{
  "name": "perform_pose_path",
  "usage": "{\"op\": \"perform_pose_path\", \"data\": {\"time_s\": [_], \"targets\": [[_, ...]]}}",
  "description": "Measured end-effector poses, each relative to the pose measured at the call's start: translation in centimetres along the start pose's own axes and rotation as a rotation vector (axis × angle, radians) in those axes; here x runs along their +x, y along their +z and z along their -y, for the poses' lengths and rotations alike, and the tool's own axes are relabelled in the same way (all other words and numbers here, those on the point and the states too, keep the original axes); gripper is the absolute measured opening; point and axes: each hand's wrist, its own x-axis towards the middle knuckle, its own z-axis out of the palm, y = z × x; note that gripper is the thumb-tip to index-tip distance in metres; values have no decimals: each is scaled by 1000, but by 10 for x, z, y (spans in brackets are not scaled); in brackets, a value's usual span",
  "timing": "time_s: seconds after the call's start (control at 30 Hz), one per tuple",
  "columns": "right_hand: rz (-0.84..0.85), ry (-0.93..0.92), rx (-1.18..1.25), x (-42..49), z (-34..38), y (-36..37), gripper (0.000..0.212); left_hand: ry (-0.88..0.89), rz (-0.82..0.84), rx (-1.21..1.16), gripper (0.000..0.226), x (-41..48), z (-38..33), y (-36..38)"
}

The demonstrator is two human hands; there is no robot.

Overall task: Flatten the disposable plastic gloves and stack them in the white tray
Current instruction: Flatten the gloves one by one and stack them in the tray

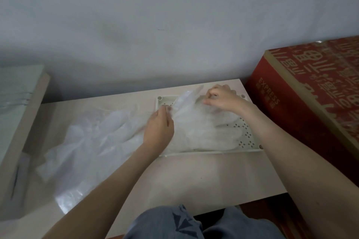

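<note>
A pale surface is seen under both forearms, and a large red box printed with gold characters is set beyond its edge, to the right of the right fingers. A spread of loose gloves, clear and crumpled, is laid on the surface to the left of the left fingers, reaching toward the near left corner. The white tray, perforated in its floor, is placed directly beneath and between the two sets of fingers, close to the red box. A clear glove is draped over the tray, its finger ends pointed toward the tray's right side. The left hand is held over the tray's left edge and the right hand over its far edge. The glove's film is pinched by the curled left fingers and by the curled right fingers.
</note>
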Motion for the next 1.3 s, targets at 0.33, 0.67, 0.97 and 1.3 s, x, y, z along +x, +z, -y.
{"op": "perform_pose_path", "data": {"time_s": [0.33, 0.67, 0.97, 1.3], "targets": [[-102, 14, -299, 13, -3, 23, 31, 509, -65, 602, 50, 2, -3, 22], [-235, 93, -472, 9, -21, 12, 30, 329, 407, 804, 71, 8, 11, 30], [-573, -214, -248, -19, -4, 23, 41, 301, 422, 839, 75, 10, 9, 28], [110, -55, -305, -49, -8, 82, 72, 392, 187, 686, 74, 9, 14, 25]]}}
